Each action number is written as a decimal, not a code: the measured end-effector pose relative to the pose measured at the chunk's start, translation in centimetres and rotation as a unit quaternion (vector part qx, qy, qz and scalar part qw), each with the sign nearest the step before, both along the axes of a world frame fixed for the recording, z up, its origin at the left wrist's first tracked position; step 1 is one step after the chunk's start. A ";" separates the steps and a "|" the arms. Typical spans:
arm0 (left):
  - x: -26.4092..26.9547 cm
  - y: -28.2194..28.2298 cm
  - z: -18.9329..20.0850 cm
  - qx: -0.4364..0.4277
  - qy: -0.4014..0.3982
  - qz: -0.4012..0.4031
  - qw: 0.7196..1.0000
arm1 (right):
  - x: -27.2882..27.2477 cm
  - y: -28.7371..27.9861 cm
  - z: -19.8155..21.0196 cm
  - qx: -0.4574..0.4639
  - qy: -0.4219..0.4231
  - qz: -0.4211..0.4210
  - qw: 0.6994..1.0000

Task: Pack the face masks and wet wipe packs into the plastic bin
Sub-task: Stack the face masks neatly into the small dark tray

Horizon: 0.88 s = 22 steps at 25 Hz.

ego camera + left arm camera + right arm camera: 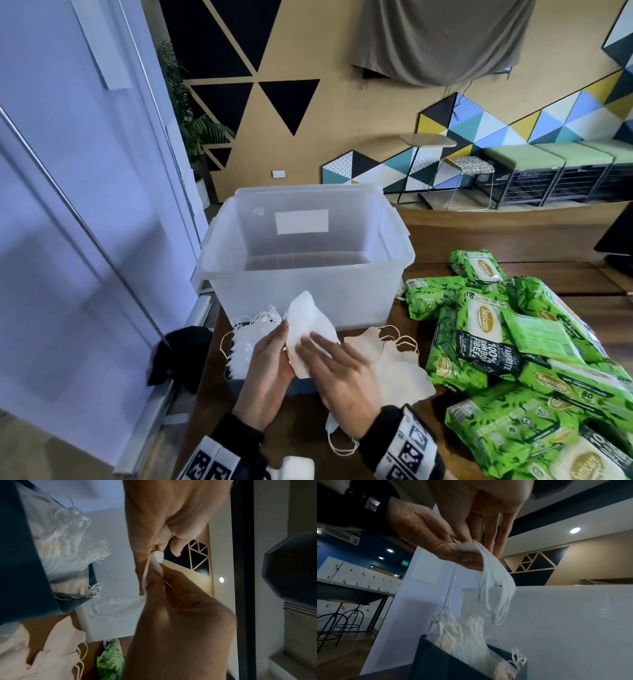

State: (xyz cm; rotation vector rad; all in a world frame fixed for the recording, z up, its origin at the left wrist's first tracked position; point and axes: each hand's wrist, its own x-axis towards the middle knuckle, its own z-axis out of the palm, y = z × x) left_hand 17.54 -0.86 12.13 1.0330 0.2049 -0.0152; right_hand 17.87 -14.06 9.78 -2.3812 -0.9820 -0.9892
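A clear plastic bin (394, 240) stands open on the wooden table with nothing visible inside. Just in front of it I hold a small stack of white face masks (308, 322), their ear loops hanging down (498, 601). My left hand (279, 337) grips the stack from the left, thumb and fingers round it (447, 550). My right hand (313, 342) lies against the front with straight fingers (488, 534). More white masks (245, 346) stand in a dark box (436, 660) under my left hand. Beige masks (394, 366) lie to the right. Green wet wipe packs (496, 342) are piled further right.
A white wall and door frame (85, 205) run close along the table's left edge. One loose mask (339, 442) lies near my right wrist. A black object (178, 353) sits beyond the table's left edge. Benches and a side table stand far behind.
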 end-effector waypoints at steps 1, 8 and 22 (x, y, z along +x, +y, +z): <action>-0.2 -0.4 -0.2 -0.008 0.010 0.011 1.000 | -0.5 0.3 -0.9 -0.011 0.026 0.012 1.000; -0.3 0.4 -3.3 0.123 0.020 0.084 0.989 | -2.1 1.7 -1.4 -0.047 0.118 0.013 0.992; -0.6 1.8 -4.7 0.166 0.112 0.098 0.975 | -0.2 -0.7 -5.6 0.049 0.153 0.120 0.980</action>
